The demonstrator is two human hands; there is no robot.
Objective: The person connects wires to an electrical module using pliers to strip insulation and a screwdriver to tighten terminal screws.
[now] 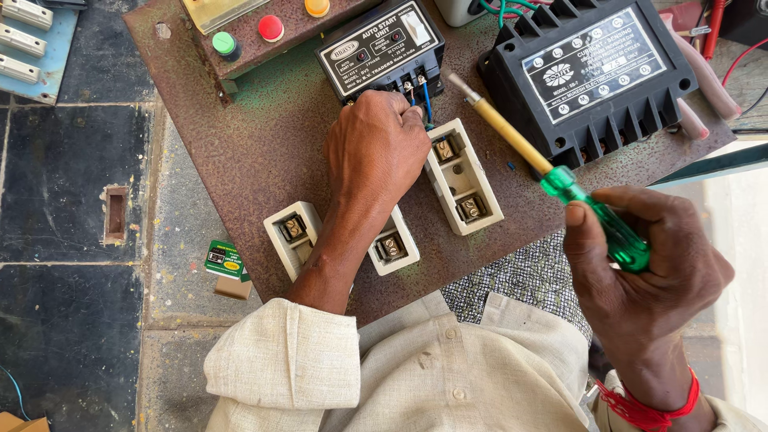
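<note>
Three white fuse holders (462, 176) have metal clips inside. My left hand (376, 148) pinches wires (422, 100) under the black box (382, 48). My right hand (652, 260) grips a green screwdriver (560, 182).

The left hand (376, 152) hides its own fingertips and the wire ends below the black auto-start unit (382, 50). At twelve o'clock, the yellow push button (317, 6) is cut off by the frame edge.
</note>
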